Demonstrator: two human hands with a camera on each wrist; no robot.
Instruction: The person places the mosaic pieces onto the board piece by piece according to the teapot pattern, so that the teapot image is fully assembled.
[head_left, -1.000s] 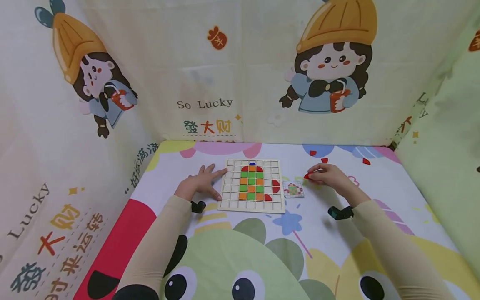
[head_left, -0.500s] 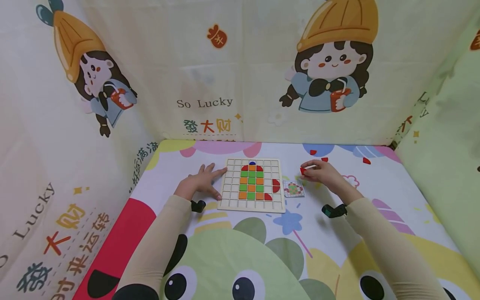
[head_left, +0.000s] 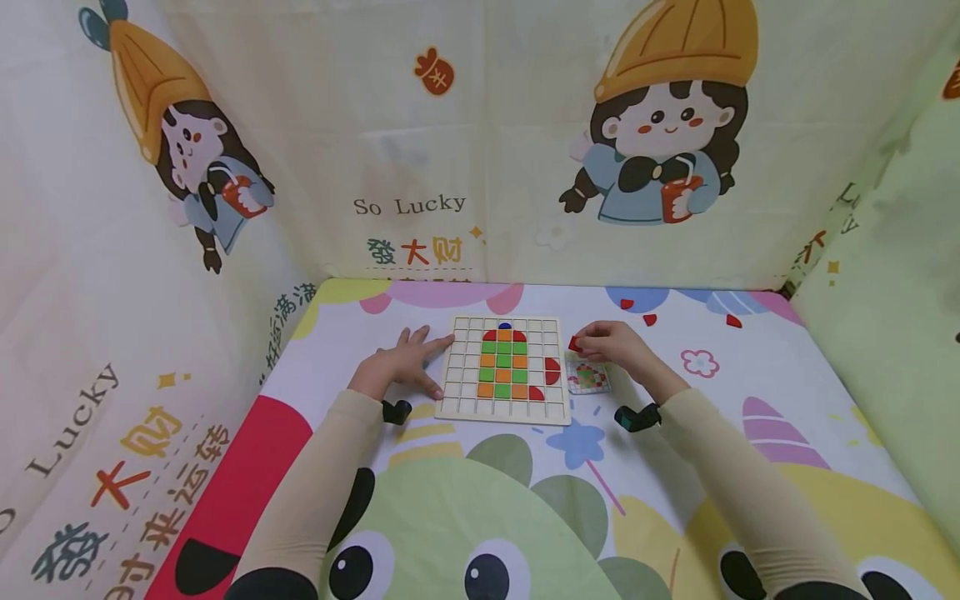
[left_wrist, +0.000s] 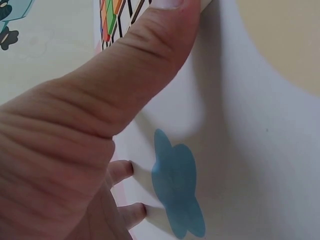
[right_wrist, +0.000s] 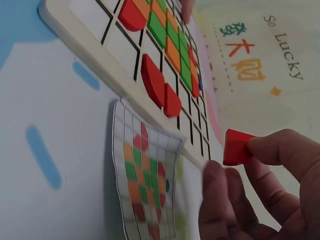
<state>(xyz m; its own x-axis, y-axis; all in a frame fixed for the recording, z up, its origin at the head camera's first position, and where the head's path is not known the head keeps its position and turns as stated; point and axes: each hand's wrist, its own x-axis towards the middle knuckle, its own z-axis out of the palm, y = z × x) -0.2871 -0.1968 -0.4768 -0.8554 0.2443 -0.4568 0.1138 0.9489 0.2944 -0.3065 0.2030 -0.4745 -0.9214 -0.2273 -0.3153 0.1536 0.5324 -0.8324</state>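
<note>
A white grid board (head_left: 466, 408) lies on the table, with orange and green square tiles (head_left: 504, 363) stacked in its middle columns. Red rounded pieces (head_left: 552, 372) sit near its right side, and a blue piece (head_left: 505, 326) tops the column. My left hand (head_left: 401, 367) rests at the board's left edge, fingers spread; its thumb (left_wrist: 155, 37) touches the rim in the left wrist view. My right hand (head_left: 618, 343) pinches a red quarter-round tile (right_wrist: 237, 147) between thumb and fingers, just off the board's right edge. Below that hand is a small pattern card (head_left: 588, 377), slightly curled.
Several loose red pieces lie at the back right, one (head_left: 733, 321) farther right than the others. The table is covered by a printed cloth (head_left: 420, 517), and a patterned curtain (head_left: 517, 167) rises behind its far edge.
My right hand has moved left with the red tile, from right of the card to near the board's edge. The left hand and board have stayed in place.
</note>
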